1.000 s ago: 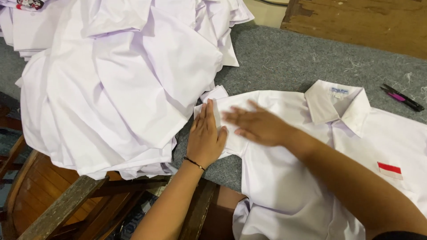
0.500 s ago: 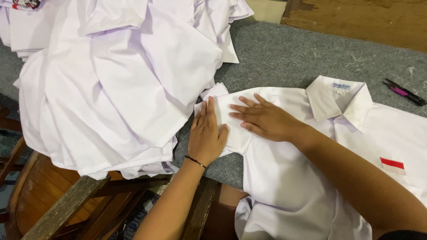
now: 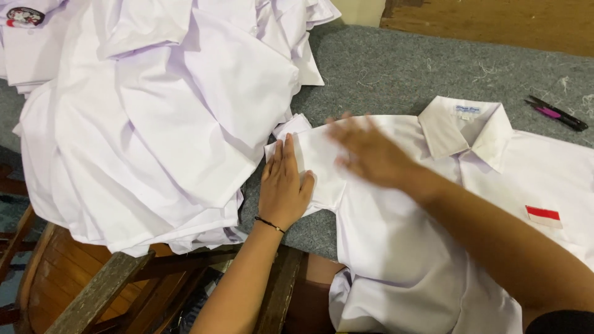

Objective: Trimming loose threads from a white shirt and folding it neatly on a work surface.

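Observation:
A white collared shirt [image 3: 427, 247] lies flat, front up, on the grey felt table [image 3: 396, 74], with a small red and white patch [image 3: 543, 216] on its chest. My left hand [image 3: 283, 185] presses flat on the end of the shirt's sleeve, fingers together, a thin black band on the wrist. My right hand [image 3: 370, 151] is blurred in motion, palm down and fingers spread, over the sleeve and shoulder just right of the left hand. Neither hand grips anything.
A large heap of white shirts [image 3: 154, 111] covers the table's left side and overhangs its edge. A black pen and a pink pen [image 3: 555, 113] lie at the far right. A wooden chair [image 3: 93, 278] stands below the table edge. Bare wood [image 3: 495, 21] shows beyond the felt.
My right hand has slid along the sleeve, first toward the left hand, now back to the right toward the shoulder. My left hand has stayed pressed on the sleeve end.

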